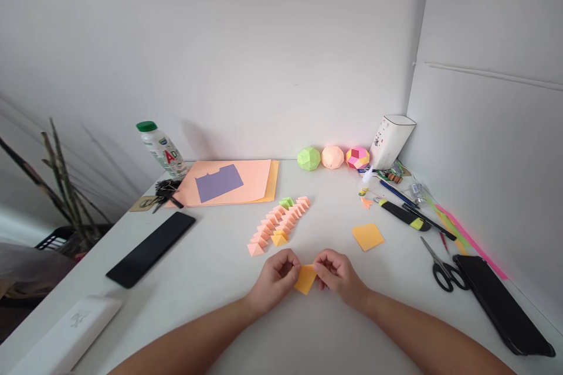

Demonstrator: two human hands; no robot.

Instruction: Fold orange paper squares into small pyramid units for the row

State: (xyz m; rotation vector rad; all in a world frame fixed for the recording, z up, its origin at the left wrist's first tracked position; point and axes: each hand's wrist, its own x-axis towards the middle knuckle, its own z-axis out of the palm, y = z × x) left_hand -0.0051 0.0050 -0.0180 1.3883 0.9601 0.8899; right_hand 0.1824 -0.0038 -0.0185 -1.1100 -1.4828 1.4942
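Note:
Both my hands pinch a small folded orange paper point(305, 279) low over the white table point(220, 269). My left hand point(275, 279) grips its left edge with curled fingers. My right hand point(336, 275) grips its right edge the same way. Just beyond them lie two rows of folded paper pieces point(279, 221), mostly pink, with one orange piece point(278, 238) and one green piece point(285, 202). An orange square of paper point(368, 236) lies flat to the right.
Peach and orange sheets with a purple cutout point(229, 181), a bottle point(160, 149), keys point(163, 192) and a black slab point(152, 248) lie left. Three paper balls point(332, 157) and a white box point(389, 139) stand at the back. Pens, scissors point(444, 268) and a dark tablet point(501, 303) lie right.

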